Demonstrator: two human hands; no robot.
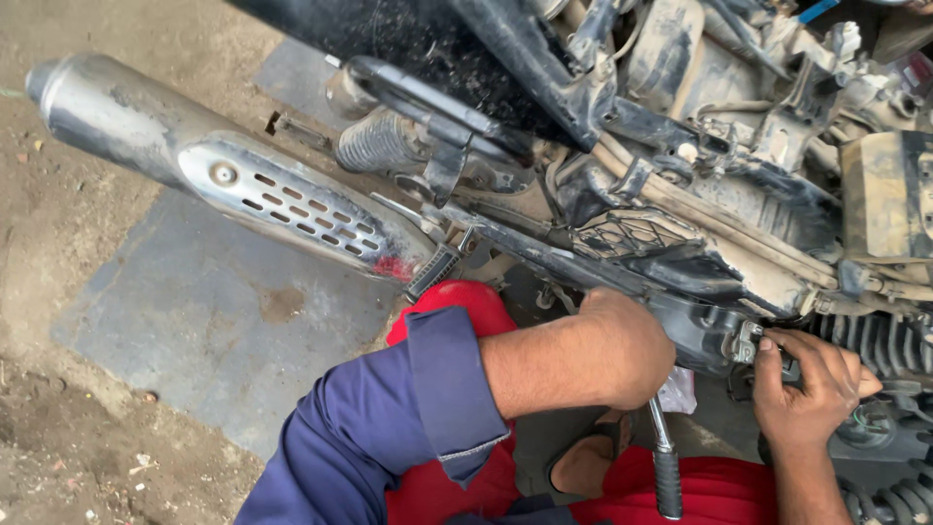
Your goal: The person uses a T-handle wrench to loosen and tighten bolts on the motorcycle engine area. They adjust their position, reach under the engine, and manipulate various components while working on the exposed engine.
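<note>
Left hand [622,350] fisted around a steel ratchet wrench [664,457], lower centre of frame, black grip hanging free below the fist; right hand [812,384] pinches a small bracket [748,342] on the motorcycle frame [680,228]. The wrench looks stiff, weighty, possibly greasy; best held at the rubber grip. Swing room is tight: exhaust muffler [243,180] upper left, red trousers [709,486] below.
</note>
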